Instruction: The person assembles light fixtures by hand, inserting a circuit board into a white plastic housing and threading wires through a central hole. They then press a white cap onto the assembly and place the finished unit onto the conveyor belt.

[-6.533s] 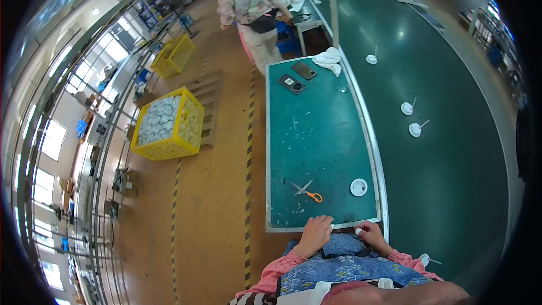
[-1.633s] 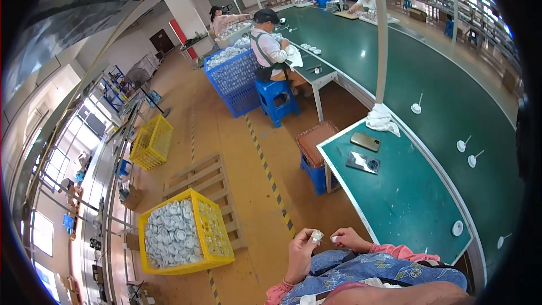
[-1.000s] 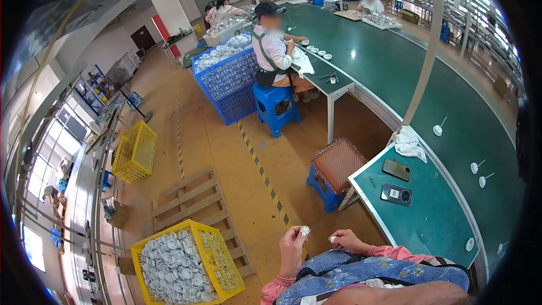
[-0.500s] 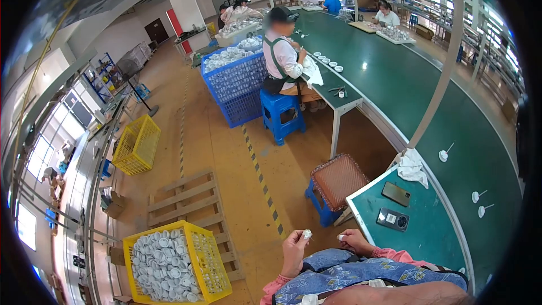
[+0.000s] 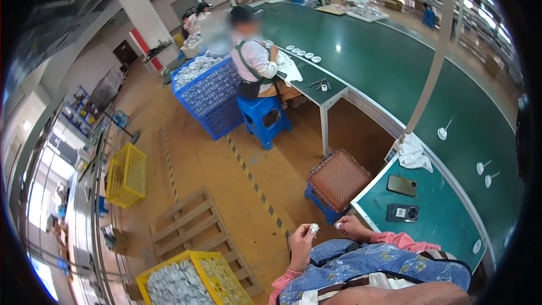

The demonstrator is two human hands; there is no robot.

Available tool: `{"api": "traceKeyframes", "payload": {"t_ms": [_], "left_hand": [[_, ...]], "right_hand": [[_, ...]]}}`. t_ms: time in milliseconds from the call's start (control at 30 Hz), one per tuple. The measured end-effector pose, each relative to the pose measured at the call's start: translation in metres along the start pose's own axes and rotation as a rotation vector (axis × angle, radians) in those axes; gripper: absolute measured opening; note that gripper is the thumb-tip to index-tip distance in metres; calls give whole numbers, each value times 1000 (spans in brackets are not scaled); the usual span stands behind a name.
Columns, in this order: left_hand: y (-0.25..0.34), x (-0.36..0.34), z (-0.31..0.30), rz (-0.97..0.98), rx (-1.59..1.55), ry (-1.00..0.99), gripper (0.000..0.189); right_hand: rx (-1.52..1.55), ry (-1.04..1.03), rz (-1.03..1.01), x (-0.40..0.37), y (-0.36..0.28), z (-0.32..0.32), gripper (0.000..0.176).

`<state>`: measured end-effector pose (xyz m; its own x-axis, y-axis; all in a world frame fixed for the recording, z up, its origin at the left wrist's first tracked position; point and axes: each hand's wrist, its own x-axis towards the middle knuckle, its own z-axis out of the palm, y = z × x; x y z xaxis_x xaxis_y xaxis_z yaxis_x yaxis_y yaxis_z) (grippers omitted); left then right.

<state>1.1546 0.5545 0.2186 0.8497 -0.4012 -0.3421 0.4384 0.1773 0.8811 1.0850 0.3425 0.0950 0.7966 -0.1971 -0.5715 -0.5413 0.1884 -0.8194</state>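
Where the left hand (image 5: 302, 247) pinches it, the piece (image 5: 314, 228) looks white.

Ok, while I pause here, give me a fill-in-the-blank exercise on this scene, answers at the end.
The bare left hand pinches a small piece coloured ____.
The number of rectangular phones on the green tabletop is ____.
A brown woven cushion rests on a plastic stool coloured ____.
The nearest plastic crate, full of round white parts, is coloured ____.
Missing words: white; two; blue; yellow.
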Motion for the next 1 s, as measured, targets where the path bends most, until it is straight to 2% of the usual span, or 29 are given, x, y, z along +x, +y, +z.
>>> {"api": "traceKeyframes", "payload": {"t_ms": [233, 267, 367, 433, 467, 533, 600, 633, 700, 733, 767, 833, 900, 1000], "left_hand": [[56, 88, -109, -22, 15, 74, 8], [44, 112, -130, 38, 81, 127, 8], [6, 172, -212, -130, 251, 187, 8], [-41, 208, -283, -278, 339, 159, 10], [-62, 218, -317, -348, 387, 146, 12], [-86, 224, -371, -525, 480, 288, 20], [-125, 219, -430, -598, 343, 413, 25], [-135, 220, -447, -650, 376, 425, 23], [-149, 219, -462, -695, 730, 236, 20], [-149, 221, -458, -686, 897, 134, 18], [-144, 223, -461, -712, 1241, 16, 17], [-144, 238, -448, -739, 948, 173, 15], [-144, 264, -420, -745, 648, 312, 15], [-91, 315, -352, -711, 438, 373, 18]], "right_hand": [[-93, 55, 13, 110, -19, 87, 17], [-109, 61, 20, 115, -26, 93, 17], [-105, 151, 56, 127, -34, 109, 19], [-167, 241, 97, 126, -26, 100, 20], [-234, 283, 115, 126, -14, 92, 21], [-250, 388, 214, 115, 3, 72, 21], [-187, 545, 307, 106, 25, 58, 17], [-125, 585, 347, 103, 43, 48, 15], [-78, 647, 445, 98, 69, 29, 13], [-88, 700, 465, 89, 48, 33, 14], [-107, 700, 492, 95, 56, 28, 13], [-141, 697, 539, 104, 72, 24, 13], [-236, 717, 511, 124, 51, 33, 13], [-305, 636, 450, 174, 36, 23, 17]]}}
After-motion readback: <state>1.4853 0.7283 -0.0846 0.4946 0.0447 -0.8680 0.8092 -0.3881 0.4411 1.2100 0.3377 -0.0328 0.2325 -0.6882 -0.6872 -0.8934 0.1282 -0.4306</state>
